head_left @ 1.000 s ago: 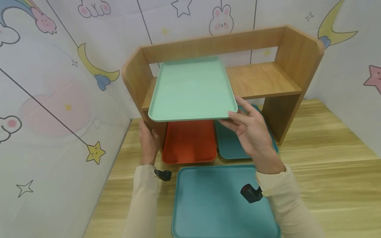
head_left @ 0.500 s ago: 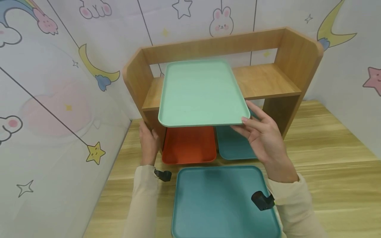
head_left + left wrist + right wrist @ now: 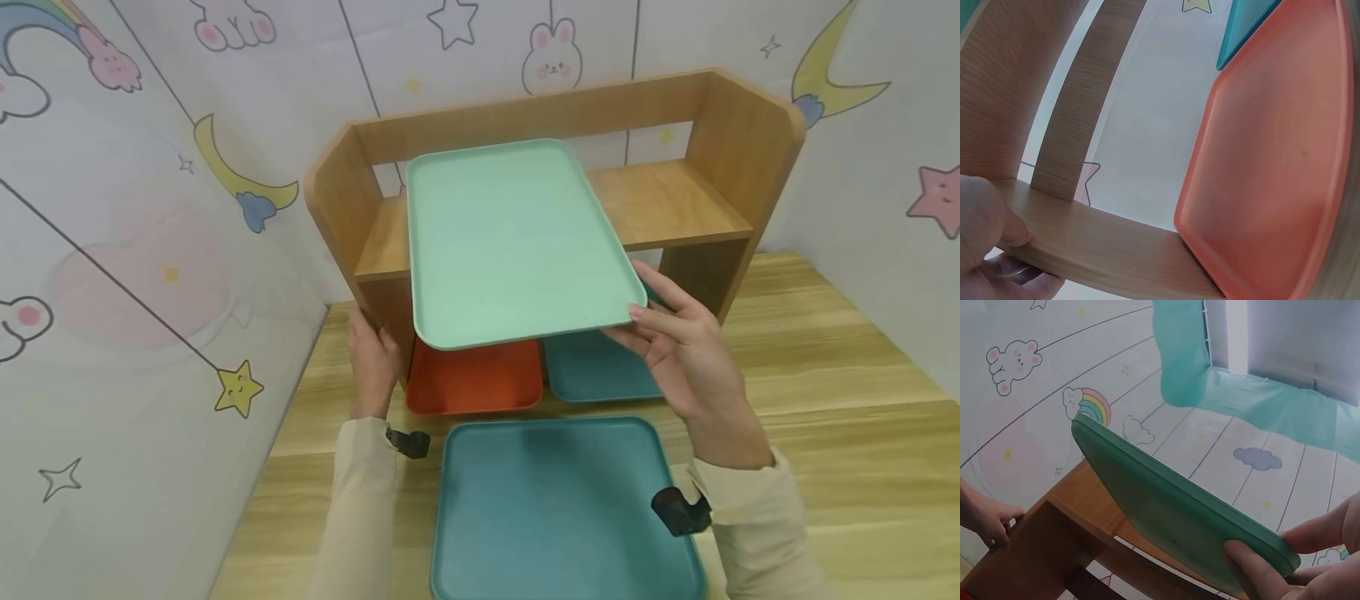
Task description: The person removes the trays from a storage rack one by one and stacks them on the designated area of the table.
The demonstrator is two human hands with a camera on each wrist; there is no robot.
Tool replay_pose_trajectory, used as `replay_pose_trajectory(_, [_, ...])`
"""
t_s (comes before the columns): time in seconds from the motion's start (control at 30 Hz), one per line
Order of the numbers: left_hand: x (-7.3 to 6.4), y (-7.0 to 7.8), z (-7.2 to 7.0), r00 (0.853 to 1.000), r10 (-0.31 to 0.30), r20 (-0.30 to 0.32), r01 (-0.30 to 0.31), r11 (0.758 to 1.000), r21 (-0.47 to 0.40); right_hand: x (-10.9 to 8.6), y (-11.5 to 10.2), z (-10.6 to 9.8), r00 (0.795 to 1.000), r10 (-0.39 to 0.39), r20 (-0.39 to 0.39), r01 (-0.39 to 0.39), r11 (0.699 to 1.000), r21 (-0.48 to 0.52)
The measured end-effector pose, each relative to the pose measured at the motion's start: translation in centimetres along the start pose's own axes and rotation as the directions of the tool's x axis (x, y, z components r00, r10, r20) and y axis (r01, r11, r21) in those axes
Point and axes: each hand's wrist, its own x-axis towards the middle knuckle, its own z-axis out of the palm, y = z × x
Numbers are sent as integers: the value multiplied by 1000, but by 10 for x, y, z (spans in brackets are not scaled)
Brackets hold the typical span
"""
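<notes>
A mint green tray [image 3: 517,242] hangs in the air in front of the wooden shelf [image 3: 675,200], overlapping its upper board in the head view. My right hand [image 3: 693,358] pinches the tray's near right corner between thumb and fingers; the right wrist view shows the tray [image 3: 1166,506] edge-on, tilted, with the fingers at that corner. At the shelf's left side panel, my left hand [image 3: 372,362] grips the panel's front edge. In the left wrist view, the thumb of this left hand [image 3: 991,244] lies on one side of the wooden panel [image 3: 1110,244] and fingers on the other.
Under the shelf board lie a red tray [image 3: 476,379] at left and a blue tray [image 3: 600,371] at right. Another blue tray [image 3: 562,508] lies in front on the wood-grain table [image 3: 847,433]. Patterned wall cloth [image 3: 150,275] stands close behind and at the left.
My right hand has moved right and toward me with the mint green tray, whose near right corner is now lower and farther right. The left hand stays on the panel.
</notes>
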Motion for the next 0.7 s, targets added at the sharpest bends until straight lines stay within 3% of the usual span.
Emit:
replay_pose_trajectory(0.43, [0, -1, -1, 1000, 25, -12, -25, 1000, 2, -8, -4, -24, 995, 41, 86, -43, 999, 16])
replay_pose_trajectory(0.7, [-1, -4, -1, 997, 74, -19, -74, 997, -11, -13, -7, -39, 990, 70, 122, -71, 997, -2])
